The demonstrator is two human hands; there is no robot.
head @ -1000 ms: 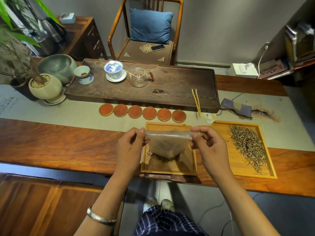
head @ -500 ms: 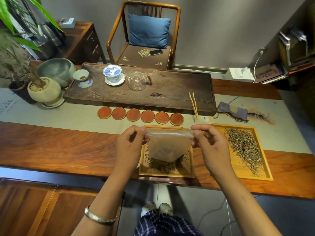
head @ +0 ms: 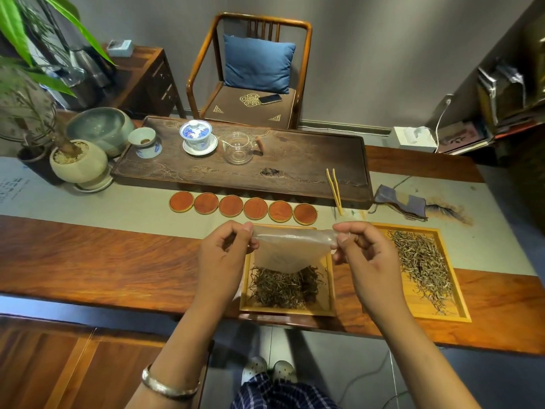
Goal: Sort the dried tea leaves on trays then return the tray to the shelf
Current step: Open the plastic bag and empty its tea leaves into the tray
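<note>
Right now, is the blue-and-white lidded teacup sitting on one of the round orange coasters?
No, the blue-and-white lidded teacup sits on the dark wooden tea tray.

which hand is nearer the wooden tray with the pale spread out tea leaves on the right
Right. The right hand sits just beside the light wooden tray of pale tea leaves, overlapping its left edge in view. The left hand is across the translucent bag, farther away.

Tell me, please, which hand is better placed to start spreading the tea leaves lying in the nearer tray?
Probably the left hand. Both hands pinch the clear bag, but the left hangs over the tray's left edge, beside the dark leaf pile; the right hand sits between the two trays.
</note>
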